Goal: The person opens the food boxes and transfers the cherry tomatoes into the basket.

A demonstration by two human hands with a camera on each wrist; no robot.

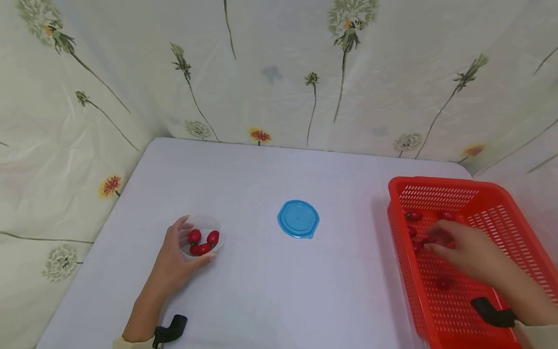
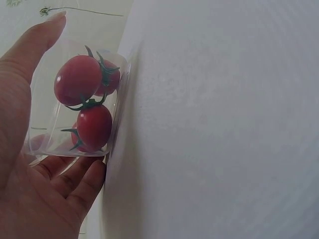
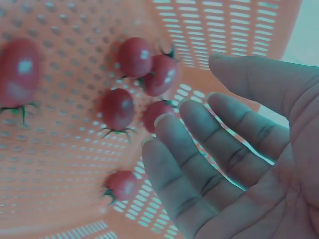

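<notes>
A clear plastic container (image 2: 47, 119) with several small red tomatoes (image 2: 79, 79) stands on the white table. My left hand (image 1: 172, 261) grips it from the left, thumb on one side and fingers curled round the other. At the right, my right hand (image 1: 468, 247) reaches into a red perforated basket (image 1: 407, 286). Its fingers (image 3: 187, 154) look relaxed and nearly straight in the right wrist view, with nothing held. Close by its fingertips lie several loose tomatoes (image 3: 117, 108) with green stems, one of them partly hidden behind the fingers.
A blue plastic lid (image 1: 298, 219) lies flat on the table (image 1: 270, 291) between the two hands. One tomato (image 1: 444, 282) lies apart in the nearer half of the basket. Behind and left of the table hangs a dandelion-print sheet (image 1: 270, 97).
</notes>
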